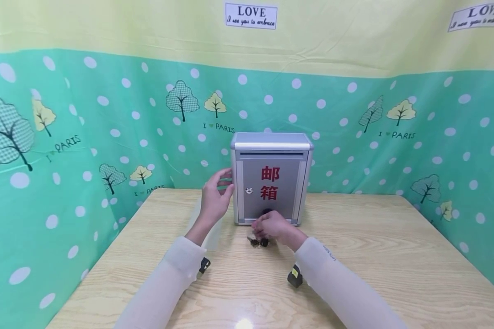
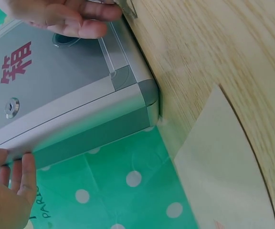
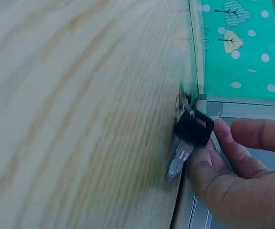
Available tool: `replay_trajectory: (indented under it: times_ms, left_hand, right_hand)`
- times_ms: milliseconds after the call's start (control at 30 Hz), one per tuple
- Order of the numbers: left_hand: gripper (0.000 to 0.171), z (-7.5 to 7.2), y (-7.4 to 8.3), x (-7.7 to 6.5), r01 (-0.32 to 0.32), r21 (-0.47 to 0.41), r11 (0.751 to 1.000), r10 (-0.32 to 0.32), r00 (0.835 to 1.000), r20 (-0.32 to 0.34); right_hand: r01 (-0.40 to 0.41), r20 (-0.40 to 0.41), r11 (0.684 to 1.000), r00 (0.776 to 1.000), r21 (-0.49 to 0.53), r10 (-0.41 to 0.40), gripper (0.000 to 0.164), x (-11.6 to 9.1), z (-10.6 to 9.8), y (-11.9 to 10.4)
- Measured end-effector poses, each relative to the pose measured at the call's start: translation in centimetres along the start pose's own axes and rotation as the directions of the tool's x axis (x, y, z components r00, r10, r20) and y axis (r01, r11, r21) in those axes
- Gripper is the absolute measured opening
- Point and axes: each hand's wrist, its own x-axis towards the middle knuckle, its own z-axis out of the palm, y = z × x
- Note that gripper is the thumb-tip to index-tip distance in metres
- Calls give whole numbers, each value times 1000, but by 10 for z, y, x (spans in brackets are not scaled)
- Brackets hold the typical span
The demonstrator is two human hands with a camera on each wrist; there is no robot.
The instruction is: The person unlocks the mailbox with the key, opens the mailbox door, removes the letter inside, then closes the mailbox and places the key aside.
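right hand (image 1: 271, 226): grip apparently pinching keys (image 3: 191, 136) | left hand (image 1: 216, 194): fingers straight, touching mailbox (image 1: 270, 178) side

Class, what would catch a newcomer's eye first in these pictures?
A silver mailbox with red characters stands at the back of the wooden table. The left hand touches its side, while the right hand holds black-headed keys at its base.

Bright even light, table (image 1: 354, 274) glare, blurred right wrist view.
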Motion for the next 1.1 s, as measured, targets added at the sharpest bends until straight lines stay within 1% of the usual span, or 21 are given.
replay_trajectory:
  times_ms: [100,400,700,833,967,1100]
  left_hand:
    - [44,0,0,0,-3,-6,1000,3,1000,0]
    - [45,0,-1,0,6,-11,1000,-6,1000,1]
    - [44,1,-2,0,19,-6,1000,-19,1000,5]
    - [44,-1,-2,0,20,-2,1000,-20,1000,3]
    - [41,-3,0,-1,16,-3,1000,-16,1000,-23]
    - [36,-4,3,-2,0,6,1000,1,998,-70]
  right_hand:
    - [-8,15,999,1000,52,8,25,1,0,1]
    - [-20,1,994,1000,108,20,25,5,-2,5]
    - [-36,5,992,999,122,35,28,5,-5,5]
    - [-26,15,992,1000,126,24,29,3,-6,4]
    - [-16,30,991,999,133,12,30,1,-6,3]
    - [-2,29,992,1000,129,-2,32,-3,-8,1]
